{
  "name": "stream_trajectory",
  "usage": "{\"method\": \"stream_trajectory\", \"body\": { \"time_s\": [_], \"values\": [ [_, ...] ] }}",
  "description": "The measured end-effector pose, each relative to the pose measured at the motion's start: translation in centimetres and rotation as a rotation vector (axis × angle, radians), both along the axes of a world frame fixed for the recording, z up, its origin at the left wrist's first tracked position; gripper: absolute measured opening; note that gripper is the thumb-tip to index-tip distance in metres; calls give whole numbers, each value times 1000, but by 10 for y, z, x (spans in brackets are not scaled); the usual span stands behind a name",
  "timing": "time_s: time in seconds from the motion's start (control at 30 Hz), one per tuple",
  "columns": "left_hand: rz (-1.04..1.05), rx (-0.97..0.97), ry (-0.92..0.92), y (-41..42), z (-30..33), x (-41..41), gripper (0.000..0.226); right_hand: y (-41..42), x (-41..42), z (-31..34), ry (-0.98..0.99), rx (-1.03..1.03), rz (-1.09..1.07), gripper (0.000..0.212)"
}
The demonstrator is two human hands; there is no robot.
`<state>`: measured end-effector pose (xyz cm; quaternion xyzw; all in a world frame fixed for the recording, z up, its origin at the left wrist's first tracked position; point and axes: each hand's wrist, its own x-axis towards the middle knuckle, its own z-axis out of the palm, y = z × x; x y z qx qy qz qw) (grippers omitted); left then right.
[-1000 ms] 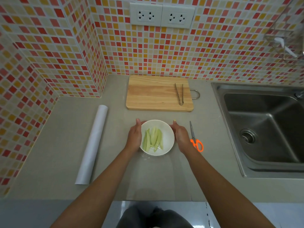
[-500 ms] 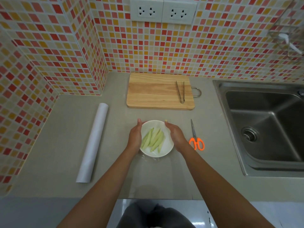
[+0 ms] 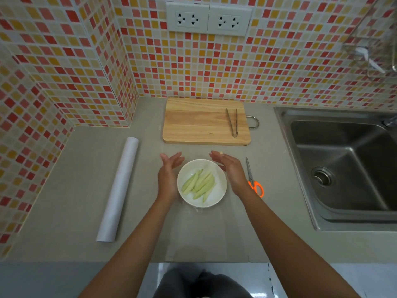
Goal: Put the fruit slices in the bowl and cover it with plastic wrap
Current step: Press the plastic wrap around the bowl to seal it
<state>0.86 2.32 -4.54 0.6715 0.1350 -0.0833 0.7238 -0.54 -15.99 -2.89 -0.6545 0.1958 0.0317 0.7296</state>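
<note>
The white bowl (image 3: 202, 183) is seen on the counter (image 3: 64, 190), pale green fruit slices (image 3: 198, 183) lying inside. Both forearms are stretched forward. The left hand (image 3: 168, 175) and right hand (image 3: 231, 172) are held on either side of the bowl, palms turned inward, fingers straight and spread, nothing gripped.

Both forearms reach forward from the lower edge of the view, bare, converging slightly. Left grip (image 3: 169, 173): fingers straight and together, palm turned inward toward the right grip, holding nothing. Right grip (image 3: 228, 169): fingers likewise extended, palm facing the left grip, a gap between the two.
</note>
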Motion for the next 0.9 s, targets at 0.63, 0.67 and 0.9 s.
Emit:
{"method": "stream_trajectory", "body": {
  "time_s": [0.63, 0.67, 0.9],
  "values": [
    [-194, 54, 59, -16, -1, 17, 74, 16, -21, -20, 114, 39, -170, 30],
    [-143, 69, 65, -16, -1, 18, 71, 16, -22, -18, 108, 37, -208, 30],
    [-78, 166, 268, -12, -2, 19, 38, 15, -17, -4, 20, 64, -295, 29]
  ]
}}
